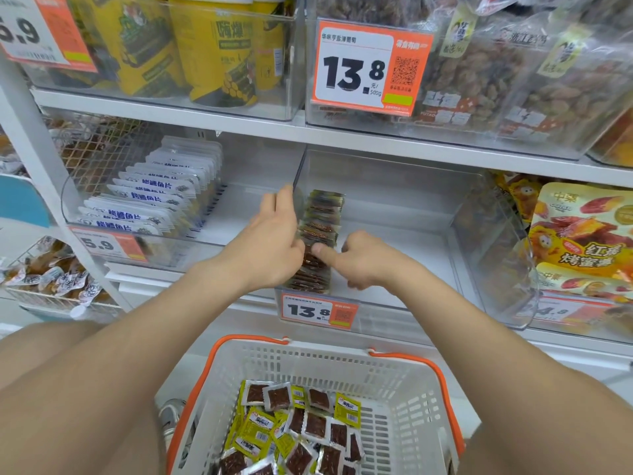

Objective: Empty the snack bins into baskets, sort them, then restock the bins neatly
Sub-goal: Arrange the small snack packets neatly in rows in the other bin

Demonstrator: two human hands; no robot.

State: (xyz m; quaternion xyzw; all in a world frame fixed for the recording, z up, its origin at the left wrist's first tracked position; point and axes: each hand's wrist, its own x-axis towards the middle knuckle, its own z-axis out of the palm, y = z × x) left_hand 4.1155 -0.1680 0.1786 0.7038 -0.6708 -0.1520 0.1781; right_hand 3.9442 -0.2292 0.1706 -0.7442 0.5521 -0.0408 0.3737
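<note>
A clear plastic bin (394,186) on the middle shelf holds one neat row of small dark-red snack packets (322,217) along its left wall. My left hand (274,234) holds the left side of that row, fingers curled over the bin's divider. My right hand (356,258) touches the front packets with its forefinger stretched out to the left and the other fingers curled. Below, a white basket with orange handles (394,382) holds several loose yellow and dark-red packets (298,430).
The bin to the left holds a row of white fish-slice packets (154,197). A bin of yellow sweet-potato bags (582,234) stands to the right. Price tags hang on the bin fronts. A wire basket of loose snacks (51,275) sits at far left.
</note>
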